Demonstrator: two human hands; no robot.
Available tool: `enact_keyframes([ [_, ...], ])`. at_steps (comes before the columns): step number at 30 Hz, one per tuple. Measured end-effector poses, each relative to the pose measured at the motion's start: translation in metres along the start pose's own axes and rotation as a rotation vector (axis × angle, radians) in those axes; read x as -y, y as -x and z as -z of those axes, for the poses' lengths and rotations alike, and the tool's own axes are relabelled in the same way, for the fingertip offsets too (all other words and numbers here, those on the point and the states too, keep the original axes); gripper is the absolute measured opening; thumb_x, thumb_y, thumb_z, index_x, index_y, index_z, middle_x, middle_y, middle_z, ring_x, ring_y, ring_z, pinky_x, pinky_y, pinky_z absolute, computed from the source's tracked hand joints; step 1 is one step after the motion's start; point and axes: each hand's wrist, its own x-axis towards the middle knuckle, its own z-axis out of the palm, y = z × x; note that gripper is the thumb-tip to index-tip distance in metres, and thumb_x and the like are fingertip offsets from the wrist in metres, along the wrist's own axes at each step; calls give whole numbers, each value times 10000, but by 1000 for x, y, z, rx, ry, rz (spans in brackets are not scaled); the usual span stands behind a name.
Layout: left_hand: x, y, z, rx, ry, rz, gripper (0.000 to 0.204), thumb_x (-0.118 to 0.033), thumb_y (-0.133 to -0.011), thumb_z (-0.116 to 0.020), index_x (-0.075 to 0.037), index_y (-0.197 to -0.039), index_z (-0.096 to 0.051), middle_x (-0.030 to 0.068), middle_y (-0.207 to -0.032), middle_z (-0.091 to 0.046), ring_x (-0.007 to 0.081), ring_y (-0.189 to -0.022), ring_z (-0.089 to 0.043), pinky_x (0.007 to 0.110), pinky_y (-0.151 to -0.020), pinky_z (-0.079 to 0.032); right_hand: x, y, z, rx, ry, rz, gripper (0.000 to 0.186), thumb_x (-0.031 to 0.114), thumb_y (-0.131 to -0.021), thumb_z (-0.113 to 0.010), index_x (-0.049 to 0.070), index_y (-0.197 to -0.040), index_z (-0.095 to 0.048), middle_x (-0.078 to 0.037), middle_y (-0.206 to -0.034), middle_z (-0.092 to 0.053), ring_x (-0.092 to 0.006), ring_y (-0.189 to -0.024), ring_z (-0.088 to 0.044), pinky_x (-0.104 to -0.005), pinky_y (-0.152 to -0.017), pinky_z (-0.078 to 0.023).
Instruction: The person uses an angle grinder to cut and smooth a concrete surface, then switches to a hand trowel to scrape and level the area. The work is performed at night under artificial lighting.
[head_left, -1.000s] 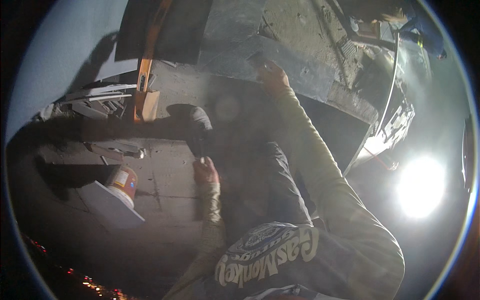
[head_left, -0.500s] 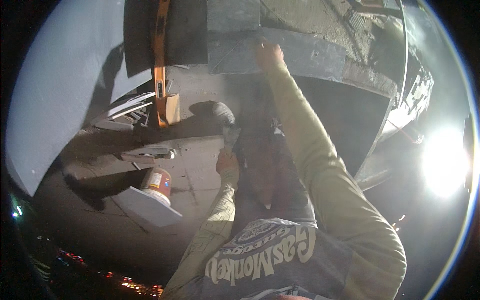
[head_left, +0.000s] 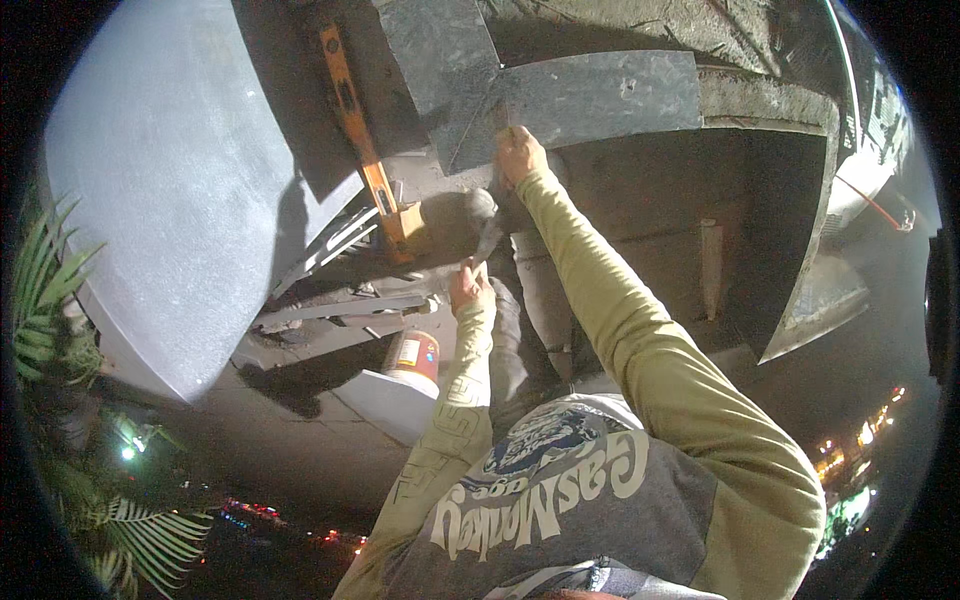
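Note:
My left hand (head_left: 472,290) is closed around the handle of a putty knife (head_left: 488,243), whose blade points away from me, close above my shoe (head_left: 482,207). At the near edge of a grey slab (head_left: 600,95), my right hand (head_left: 520,157) has its fingers curled together. What they hold, if anything, is too small to make out. Another grey slab (head_left: 435,60) meets the first at a corner just beyond my right hand, with a thin seam between them.
An orange spirit level (head_left: 352,115) lies to the left, its near end by a small block (head_left: 408,228). Cut strips (head_left: 335,240) and a bucket (head_left: 415,357) are nearer. A large pale panel (head_left: 170,190) fills the left; rough concrete (head_left: 640,25) lies beyond the slabs.
My view has turned and shifted, so the level and slabs look tilted. My right hand has come back from the slab's surface to its near edge. The putty knife stays in my left hand.

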Motion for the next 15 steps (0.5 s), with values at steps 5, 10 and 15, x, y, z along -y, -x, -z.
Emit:
enact_keyframes([
  [5, 1, -26, 14, 167, -416, -54, 286, -326, -906, -724, -166, -1136, -669, 164, -1015, -647, 394, -975, -650, 534, -774, -548, 21, -24, -18, -31, 14, -46, 380, 346, -1015, -509, 64, -1259, -586, -197, -1033, -733, -356, -968, -723, -439, -874, -562],
  [10, 26, -65, 36, 260, -565, -216, 303, -397, -935, -649, -206, -1169, -675, 113, -1236, -621, 344, -1183, -582, 606, -900, -482, -58, -66, -75, -298, 138, 271, 481, 340, -982, -532, 70, -1381, -544, -228, -1222, -701, -387, -1148, -677, -441, -964, -533],
  [15, 47, -103, 74, 359, -627, -167, 346, -412, -946, -631, -217, -1229, -680, 106, -1347, -639, 322, -1257, -567, 591, -993, -433, 47, -49, -46, -104, -196, -172, 469, 271, -964, -538, 50, -1376, -569, -203, -1071, -715, -335, -932, -699, -411, -806, -549],
])
